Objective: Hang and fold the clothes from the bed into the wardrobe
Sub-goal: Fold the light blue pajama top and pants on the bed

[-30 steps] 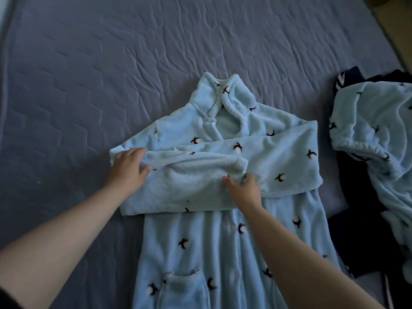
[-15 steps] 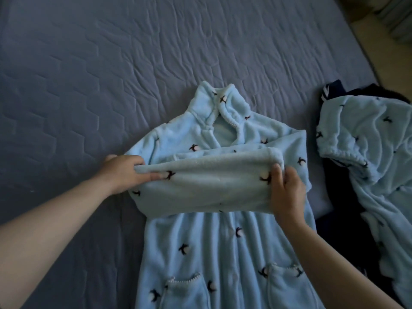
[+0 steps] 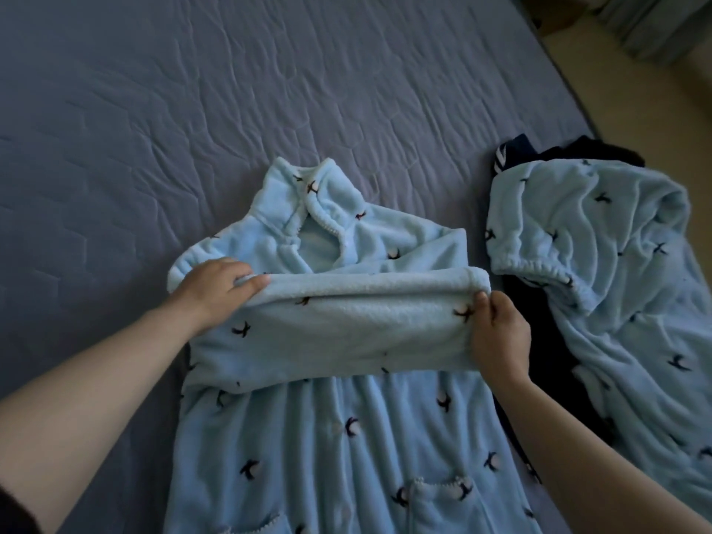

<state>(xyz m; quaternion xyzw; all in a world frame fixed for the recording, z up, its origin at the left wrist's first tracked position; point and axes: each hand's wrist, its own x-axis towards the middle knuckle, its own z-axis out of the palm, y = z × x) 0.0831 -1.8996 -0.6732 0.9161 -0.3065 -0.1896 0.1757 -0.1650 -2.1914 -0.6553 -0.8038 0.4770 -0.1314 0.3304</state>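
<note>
A light blue fleece pajama top (image 3: 327,437) with small dark bird prints lies flat on the bed, collar away from me and pockets near me. Its sleeves are folded across the chest into a thick band (image 3: 346,325). My left hand (image 3: 215,287) grips the left end of that band, fingers over the top edge. My right hand (image 3: 497,333) pinches the band's right end at the cuff.
The bed has a grey-blue quilted cover (image 3: 269,90). To the right lie matching light blue fleece trousers (image 3: 601,264) over a dark garment (image 3: 539,341). The bed's right edge and a beige floor (image 3: 655,109) show at the upper right.
My right hand slid from the middle of the folded sleeves to their right end and pinched the cuff. The sleeve that stuck out to the right now lies folded inside the band.
</note>
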